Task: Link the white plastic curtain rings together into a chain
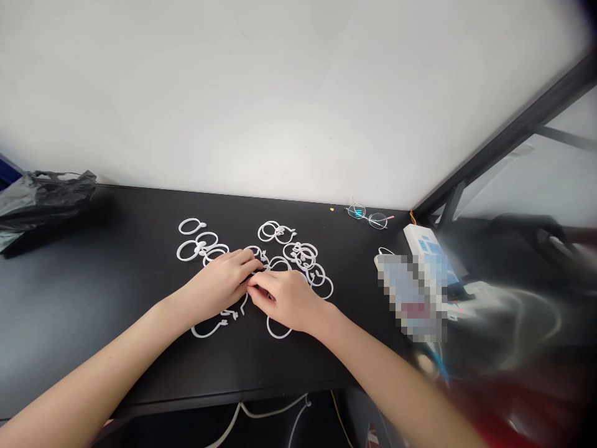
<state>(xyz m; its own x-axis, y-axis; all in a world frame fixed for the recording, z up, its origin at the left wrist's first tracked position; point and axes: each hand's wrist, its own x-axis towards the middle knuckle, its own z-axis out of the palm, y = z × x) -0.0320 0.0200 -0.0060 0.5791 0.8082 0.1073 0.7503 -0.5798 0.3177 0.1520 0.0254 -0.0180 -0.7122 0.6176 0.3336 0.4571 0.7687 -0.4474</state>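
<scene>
Several white plastic rings [298,254] lie scattered on the black table [93,292]. My left hand [222,281] and my right hand [285,300] meet in the middle of the pile, fingertips pinched together over one white ring between them. More rings sit to the far left [191,227] and under my wrists [211,330]. What exactly the fingers pinch is partly hidden, though it looks like a ring.
A black plastic bag [41,196] lies at the table's far left. Eyeglasses [369,216] rest by the wall. A white device with blue buttons [426,246] and a blurred object sit to the right. Cables hang below the front edge.
</scene>
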